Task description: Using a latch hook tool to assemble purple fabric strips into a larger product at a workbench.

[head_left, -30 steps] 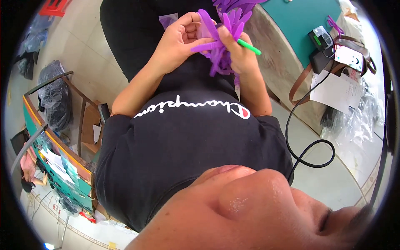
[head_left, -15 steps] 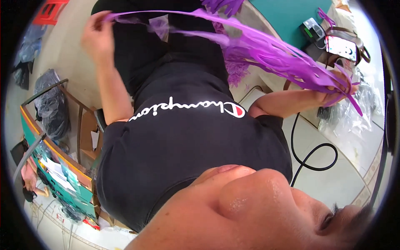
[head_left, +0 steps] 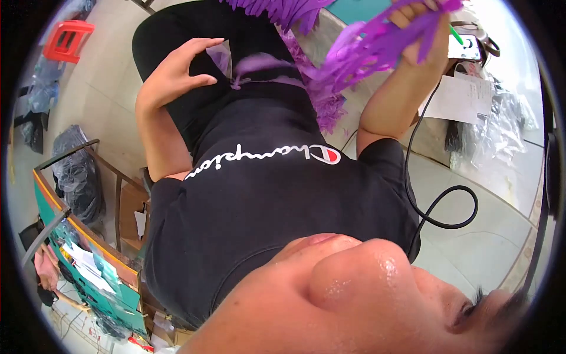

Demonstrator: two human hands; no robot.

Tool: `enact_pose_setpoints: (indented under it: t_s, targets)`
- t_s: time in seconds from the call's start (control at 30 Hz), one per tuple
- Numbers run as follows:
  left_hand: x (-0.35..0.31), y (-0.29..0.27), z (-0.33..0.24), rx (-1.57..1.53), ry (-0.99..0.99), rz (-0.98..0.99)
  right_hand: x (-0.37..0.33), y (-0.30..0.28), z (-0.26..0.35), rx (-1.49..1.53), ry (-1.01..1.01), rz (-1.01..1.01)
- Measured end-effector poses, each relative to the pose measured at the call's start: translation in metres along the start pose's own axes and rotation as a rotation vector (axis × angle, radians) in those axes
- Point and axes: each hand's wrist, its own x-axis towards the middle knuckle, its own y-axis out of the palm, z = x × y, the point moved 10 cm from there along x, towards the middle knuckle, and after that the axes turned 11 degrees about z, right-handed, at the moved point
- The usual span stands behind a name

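Observation:
Raised at the upper right, my right hand (head_left: 420, 38) is closed around a bundle of purple strips (head_left: 354, 56) that look thin and stretchy. Loose ends stick out past its fingers. The bundle trails left and down, smeared by motion, toward my lap. My left hand (head_left: 177, 74) holds nothing; thumb and fingers are spread, above my black trousers. Close to its fingertips, a small clear bag-like piece (head_left: 220, 59) lies on my lap. More purple strips (head_left: 283, 10) hang in a fringe at the top edge, and another purple heap (head_left: 327, 109) lies beside my thigh.
On the right are a phone (head_left: 469, 47), a white paper sheet (head_left: 457, 97), clear plastic wrap (head_left: 501, 141) and a looped black cable (head_left: 451, 206). To the left stand a red stool (head_left: 69, 41), a bagged dark bundle (head_left: 79, 171) and a green-topped table (head_left: 127, 295). Another person's arm (head_left: 65, 298) shows there.
My left hand has let go of the strips' end and moved down and right. My right hand has risen and swung left with the bundle, which is no longer stretched between both hands.

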Motion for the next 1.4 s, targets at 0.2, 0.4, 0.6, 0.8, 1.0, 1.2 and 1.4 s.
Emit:
enact_pose_setpoints:
  t_s: [0.2,0.4,0.6,0.8,1.0,1.2,1.4]
  targets:
    - [0.06,-0.042,-0.093,-0.083,0.36,-0.377,-0.012,0.103,-0.066,0.256,0.436,0.925]
    - [0.089,-0.041,-0.109,-0.626,0.284,-0.16,-0.021,0.193,-0.097,-0.116,0.205,0.772]
    - [0.083,-0.031,-0.075,-1.308,0.596,0.161,-0.001,0.206,-0.123,0.069,0.57,0.633]
    - [0.079,-0.022,-0.107,-1.418,0.49,0.235,-0.013,0.198,-0.155,0.415,1.199,0.281]
    - [0.062,-0.047,-0.044,-1.231,0.293,-0.187,0.005,0.254,-0.204,-0.816,0.342,0.934]
    - [-0.126,-0.051,0.212,-1.217,0.101,-1.095,-0.034,0.238,-0.305,-1.14,0.396,1.186]
    - [-0.059,-0.073,0.108,-1.739,0.7,-0.384,-0.059,0.091,-0.297,-0.959,-0.025,1.128]
